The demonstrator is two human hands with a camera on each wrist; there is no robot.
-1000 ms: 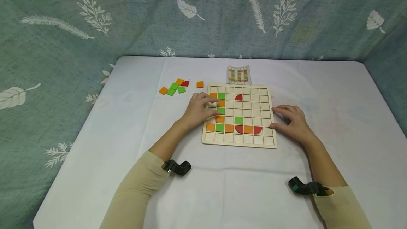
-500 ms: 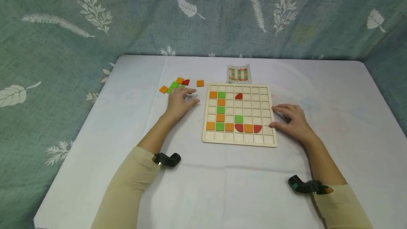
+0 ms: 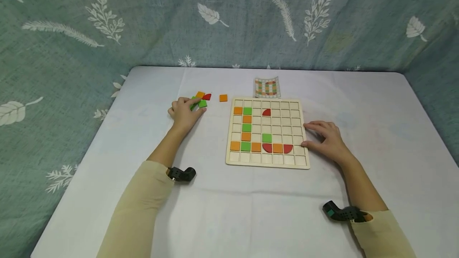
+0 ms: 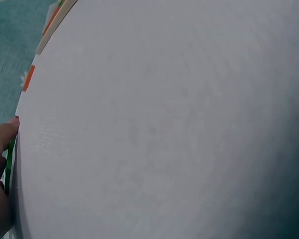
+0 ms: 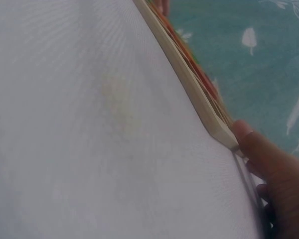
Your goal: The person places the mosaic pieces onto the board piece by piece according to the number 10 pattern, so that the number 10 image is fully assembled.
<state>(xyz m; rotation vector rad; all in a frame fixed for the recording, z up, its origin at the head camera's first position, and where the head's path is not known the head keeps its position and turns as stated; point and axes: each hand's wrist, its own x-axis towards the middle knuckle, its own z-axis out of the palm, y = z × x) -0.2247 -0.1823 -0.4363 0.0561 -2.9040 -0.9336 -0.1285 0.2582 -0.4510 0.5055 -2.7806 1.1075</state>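
A wooden grid board (image 3: 281,129) lies flat on the table. Orange and green square tiles fill cells down its left side and along a lower row. Three red quarter-circle tiles (image 3: 288,149) also sit in cells. Left of the board, my left hand (image 3: 182,115) reaches over a loose group of tiles, thumb and fingers spread around a green tile (image 3: 203,103). That hand hides part of the group. A loose orange tile (image 3: 200,94) and red quarter-circle tile (image 3: 206,96) show past the fingertips. My right hand (image 3: 329,141) touches the board's right edge with thumb and fingertips.
A small pattern card (image 3: 267,87) with a printed coloured grid lies behind the board. One orange tile (image 3: 223,98) lies alone between the tile group and the board. A white cloth covers the table (image 3: 229,218); a green leaf-patterned curtain (image 3: 161,23) hangs behind.
My left hand has moved left from over the board's left columns to the loose tiles. An orange tile now shows in the upper-left part of the board. The right hand stays at the edge.
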